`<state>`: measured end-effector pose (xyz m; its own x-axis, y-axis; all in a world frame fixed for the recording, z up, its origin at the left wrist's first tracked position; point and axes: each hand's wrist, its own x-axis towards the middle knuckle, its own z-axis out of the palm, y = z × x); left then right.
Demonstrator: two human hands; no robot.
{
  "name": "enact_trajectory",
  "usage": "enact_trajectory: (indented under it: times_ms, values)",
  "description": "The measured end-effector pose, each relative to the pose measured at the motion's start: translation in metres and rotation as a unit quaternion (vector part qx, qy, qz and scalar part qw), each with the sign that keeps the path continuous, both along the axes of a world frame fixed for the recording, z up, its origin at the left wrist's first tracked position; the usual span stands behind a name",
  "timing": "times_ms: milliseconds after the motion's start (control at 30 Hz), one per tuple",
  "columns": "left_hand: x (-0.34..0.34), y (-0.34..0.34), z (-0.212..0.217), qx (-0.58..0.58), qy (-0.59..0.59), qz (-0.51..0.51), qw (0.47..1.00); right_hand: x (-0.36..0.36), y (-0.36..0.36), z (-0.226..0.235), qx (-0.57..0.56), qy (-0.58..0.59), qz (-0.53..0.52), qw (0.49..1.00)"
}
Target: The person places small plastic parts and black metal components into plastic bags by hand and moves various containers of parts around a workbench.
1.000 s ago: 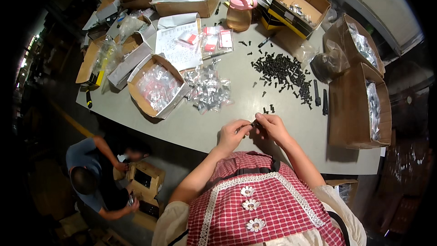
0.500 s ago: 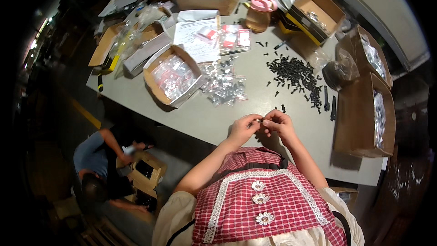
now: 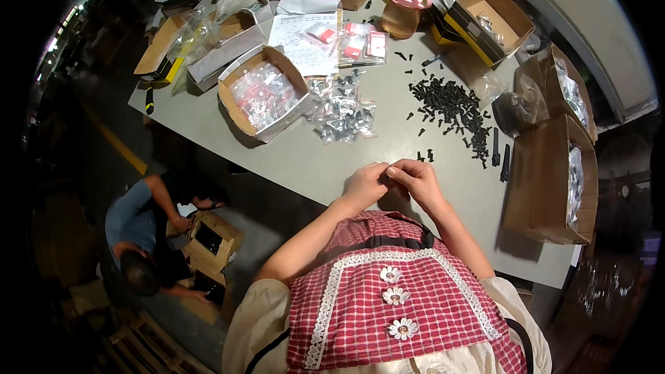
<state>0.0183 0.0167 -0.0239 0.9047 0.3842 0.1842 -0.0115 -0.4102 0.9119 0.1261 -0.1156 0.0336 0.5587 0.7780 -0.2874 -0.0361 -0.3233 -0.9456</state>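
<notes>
Both hands stay together at the counter (image 3: 291, 159) edge: left hand (image 3: 365, 185) and right hand (image 3: 415, 181), fingertips pinched on something too small to identify. Screw pile (image 3: 454, 107) at 1 o'clock; I see no change.

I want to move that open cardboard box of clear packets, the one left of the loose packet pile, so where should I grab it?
Take the open box of clear packets by its two long side walls, coming down from above with both hands. Its flaps stand open and it sits flat on the table; the near corner faces the table edge, probably the easiest approach.
</notes>
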Motion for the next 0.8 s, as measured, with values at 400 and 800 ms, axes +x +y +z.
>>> enact_trajectory:
  times_ms: [400,800]
  values:
    - [-0.004,0.005,-0.001,-0.033,0.035,-0.007,0.999,-0.002,0.004,0.028,0.023,-0.195,0.093,0.976]
    - [0.002,0.004,0.003,-0.059,0.008,-0.025,0.998,0.008,-0.005,0.032,0.097,-0.227,0.073,0.966]
